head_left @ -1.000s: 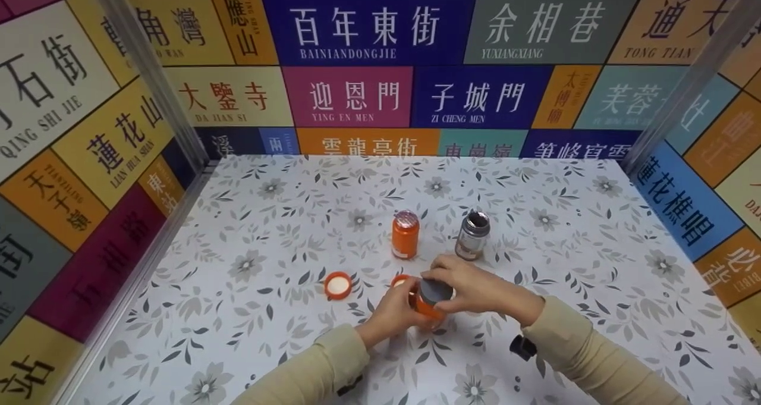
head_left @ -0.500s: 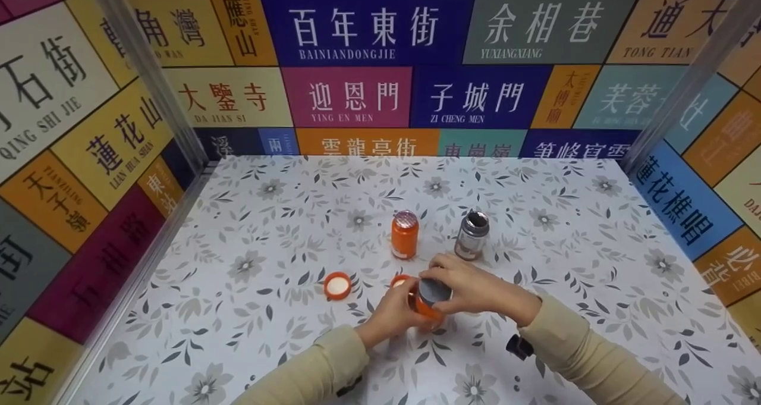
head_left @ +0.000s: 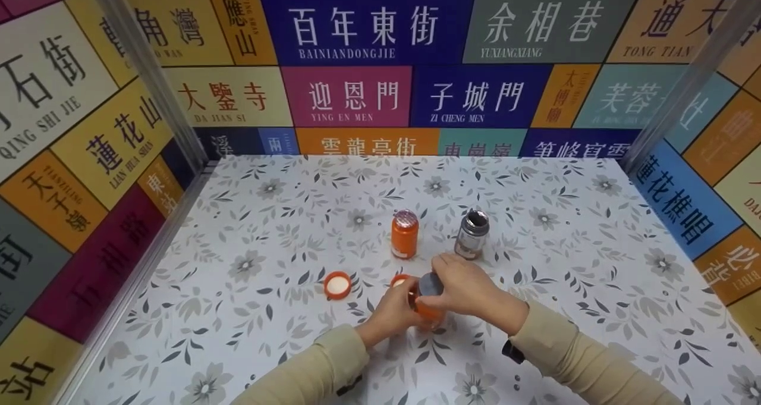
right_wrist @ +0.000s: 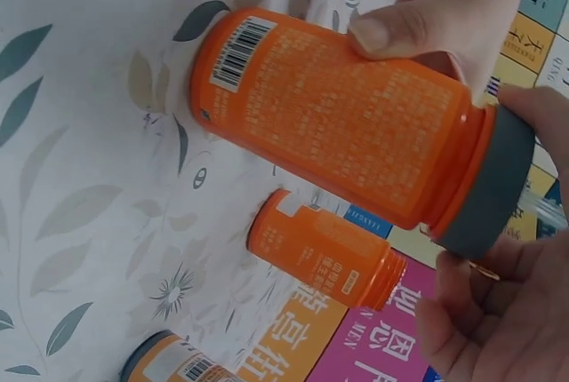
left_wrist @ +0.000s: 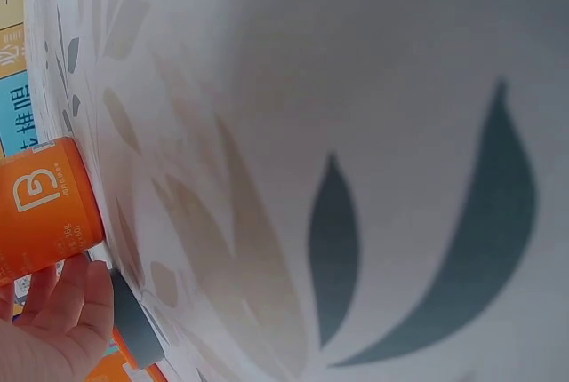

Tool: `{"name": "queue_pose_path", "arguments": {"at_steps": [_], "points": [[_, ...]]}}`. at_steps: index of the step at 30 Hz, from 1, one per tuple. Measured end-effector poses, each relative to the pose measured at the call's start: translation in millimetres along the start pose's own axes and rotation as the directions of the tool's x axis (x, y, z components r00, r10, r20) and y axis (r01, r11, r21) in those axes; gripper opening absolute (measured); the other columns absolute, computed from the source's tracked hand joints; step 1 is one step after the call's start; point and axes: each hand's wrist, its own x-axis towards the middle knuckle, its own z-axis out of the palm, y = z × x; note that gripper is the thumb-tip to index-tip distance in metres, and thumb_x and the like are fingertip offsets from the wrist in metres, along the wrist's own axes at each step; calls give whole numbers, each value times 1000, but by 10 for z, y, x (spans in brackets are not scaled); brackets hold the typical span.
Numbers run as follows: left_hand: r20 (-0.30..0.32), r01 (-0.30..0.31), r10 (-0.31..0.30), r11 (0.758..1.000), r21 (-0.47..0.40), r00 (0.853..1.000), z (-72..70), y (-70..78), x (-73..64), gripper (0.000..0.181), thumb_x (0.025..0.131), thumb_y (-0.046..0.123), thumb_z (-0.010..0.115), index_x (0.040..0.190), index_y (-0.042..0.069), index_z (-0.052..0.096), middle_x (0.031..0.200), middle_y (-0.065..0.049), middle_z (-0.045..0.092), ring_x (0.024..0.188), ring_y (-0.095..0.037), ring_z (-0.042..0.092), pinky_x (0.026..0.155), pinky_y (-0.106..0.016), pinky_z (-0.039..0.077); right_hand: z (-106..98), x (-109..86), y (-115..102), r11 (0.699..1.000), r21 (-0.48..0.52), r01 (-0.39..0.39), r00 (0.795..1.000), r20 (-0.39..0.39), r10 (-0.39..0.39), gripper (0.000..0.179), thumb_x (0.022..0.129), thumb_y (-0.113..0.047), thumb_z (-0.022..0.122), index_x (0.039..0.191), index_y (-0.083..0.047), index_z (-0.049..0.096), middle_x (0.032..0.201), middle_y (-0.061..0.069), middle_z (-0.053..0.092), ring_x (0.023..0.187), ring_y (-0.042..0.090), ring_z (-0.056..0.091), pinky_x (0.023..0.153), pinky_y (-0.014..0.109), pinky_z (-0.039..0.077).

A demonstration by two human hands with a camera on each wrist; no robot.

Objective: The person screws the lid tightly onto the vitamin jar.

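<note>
In the head view an orange bottle (head_left: 430, 314) with a grey cap (head_left: 431, 284) stands between the two hands. My left hand (head_left: 389, 307) grips its body; the left thumb (right_wrist: 372, 35) lies along the side in the right wrist view. My right hand (head_left: 472, 289) holds the cap, thumb and fingers at opposite edges of its rim. Partly hidden behind the left hand is an orange cap with a white inside (head_left: 399, 281). Another orange cap (head_left: 338, 285), white lining up, lies to the left.
Further back stand an orange bottle with a foil-covered mouth (head_left: 405, 235) and a dark grey bottle (head_left: 473, 236) with an open mouth and torn foil at its rim. A floral cloth (head_left: 285, 226) covers the table, with sign-patterned walls (head_left: 351, 96) around it.
The right hand has turned round the cap, its fingers shifting rightward over it and its wrist coming slightly left. The left hand and the bottle it grips stay in place.
</note>
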Motion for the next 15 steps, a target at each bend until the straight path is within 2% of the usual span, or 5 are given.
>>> {"name": "queue_pose_path", "arguments": {"at_steps": [4,7,11,13,15], "points": [[7,7,-7,1000,-6,1000,-1,3,5,49,68,10,78,111,17,54,99,6,59,87,-9,54,77,-24,47,-6,-21,14,996,-84,-14,1000,8,15,61,66,-62,66,85,-6,49,76,4,46,68,19,45,56,32,38],[7,2,-2,1000,9,1000,-2,10,6,52,67,12,78,113,16,54,102,4,59,90,-10,54,79,-25,46,-101,-51,67,999,-4,51,988,145,-50,80,62,-57,72,110,3,49,103,16,51,91,31,51,75,42,45],[16,11,-11,1000,6,1000,-11,20,5,57,65,10,79,115,17,52,108,4,59,97,-9,54,87,-29,44,-279,-68,164,963,225,148,916,336,-219,86,69,-21,78,137,3,31,140,26,29,126,42,33,98,52,34],[21,14,-14,1000,0,1000,-15,19,5,59,65,9,79,117,18,51,109,5,59,98,-10,54,88,-30,44,-338,-62,211,942,277,191,883,371,-288,76,73,-2,72,139,-1,33,144,22,27,130,38,31,100,50,33],[20,13,-13,1000,1,1000,-15,17,6,60,65,9,79,117,18,51,109,5,59,97,-9,54,88,-30,44,-370,-52,248,923,284,261,864,358,-355,65,76,8,64,136,-3,41,143,19,33,128,36,35,99,48,35]]}}
